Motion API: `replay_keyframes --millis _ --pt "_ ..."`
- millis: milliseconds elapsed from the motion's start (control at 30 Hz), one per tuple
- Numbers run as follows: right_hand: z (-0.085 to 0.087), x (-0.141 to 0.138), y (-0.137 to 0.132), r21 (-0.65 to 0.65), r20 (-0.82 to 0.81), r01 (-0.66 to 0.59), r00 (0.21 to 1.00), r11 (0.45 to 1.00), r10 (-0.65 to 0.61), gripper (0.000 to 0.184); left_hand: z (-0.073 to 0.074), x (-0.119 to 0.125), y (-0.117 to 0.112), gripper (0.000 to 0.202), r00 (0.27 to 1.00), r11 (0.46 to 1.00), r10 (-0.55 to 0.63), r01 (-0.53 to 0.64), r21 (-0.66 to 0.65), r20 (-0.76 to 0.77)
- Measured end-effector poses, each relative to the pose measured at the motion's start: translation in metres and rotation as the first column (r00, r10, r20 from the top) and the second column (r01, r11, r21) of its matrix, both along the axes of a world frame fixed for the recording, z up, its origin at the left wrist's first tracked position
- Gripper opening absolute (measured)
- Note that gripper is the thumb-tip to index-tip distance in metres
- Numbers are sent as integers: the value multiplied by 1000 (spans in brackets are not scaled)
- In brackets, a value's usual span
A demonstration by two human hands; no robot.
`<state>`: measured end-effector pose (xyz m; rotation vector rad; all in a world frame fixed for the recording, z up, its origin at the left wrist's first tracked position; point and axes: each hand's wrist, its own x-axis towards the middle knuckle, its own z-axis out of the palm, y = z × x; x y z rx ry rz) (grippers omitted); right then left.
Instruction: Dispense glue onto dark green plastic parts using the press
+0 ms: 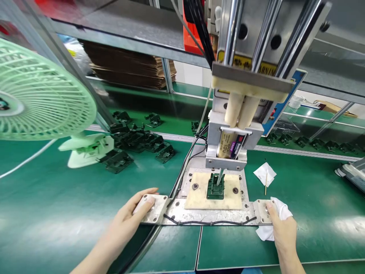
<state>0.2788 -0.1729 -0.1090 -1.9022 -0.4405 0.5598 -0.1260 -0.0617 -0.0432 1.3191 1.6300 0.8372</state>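
Note:
My left hand (pixel 132 217) is closed around the left button block (pixel 156 209) of a dispensing press, thumb on top. My right hand (pixel 285 232) grips the right button block (pixel 262 211), its thumb on the round button. A crumpled white cloth (pixel 282 208) lies by that block, partly behind my right hand. Between the blocks, a dark green plastic part (pixel 215 192) sits on the cream fixture plate (pixel 195 198). The nozzle (pixel 220 177) of the dispenser reaches down to the part; whether they touch I cannot tell. Above it, a labelled cartridge (pixel 226 144) is clamped in the press.
A green fan (pixel 42 99) stands at the left. Dark plastic parts lie in a heap (pixel 139 139) beside it, with more in a row (pixel 316 144) at back right. A white wipe (pixel 264 173) with a wooden stick (pixel 266 184) lies right of the press. Black cables (pixel 185 167) run along its left.

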Motion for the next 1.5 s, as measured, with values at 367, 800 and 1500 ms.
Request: replay_keyframes --millis 367,800,1500 --pt "-3 3 -1 -21 21 26 999 999 -25 74 -5 16 -7 51 989 982 142 -137 127 -31" --pt "0 2 -2 -9 50 5 999 1000 -4 72 -2 14 -6 53 993 987 121 -119 103 -14" --pt "4 0 -2 -37 27 16 1000 999 -15 72 3 25 -11 50 985 976 171 -168 142 -12"
